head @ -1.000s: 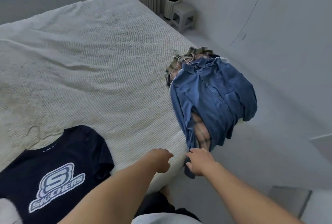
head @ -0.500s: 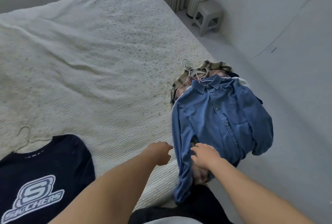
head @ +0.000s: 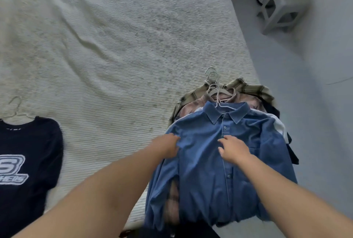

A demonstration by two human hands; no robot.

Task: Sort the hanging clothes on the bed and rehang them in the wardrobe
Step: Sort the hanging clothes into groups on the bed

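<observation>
A blue denim shirt (head: 219, 161) on a hanger lies on top of a pile of hangered clothes (head: 248, 92) at the bed's right edge, part of it hanging over the side. A plaid shirt and a white garment show beneath it. My left hand (head: 168, 146) is at the shirt's left shoulder with curled fingers; its hold is hidden. My right hand (head: 233, 150) rests on the button placket, fingers loosely spread. A navy Skechers T-shirt (head: 24, 161) on a wire hanger lies flat at the left.
The cream textured bed cover (head: 114, 56) fills the middle and far part of the view. A white stool (head: 280, 10) with a ribbed bin on it stands on the floor at the far right. Grey floor (head: 315, 123) runs along the bed's right side.
My view has moved closer over the pile. Both hands have moved up from the blue shirt's lower hem to its chest and shoulder.
</observation>
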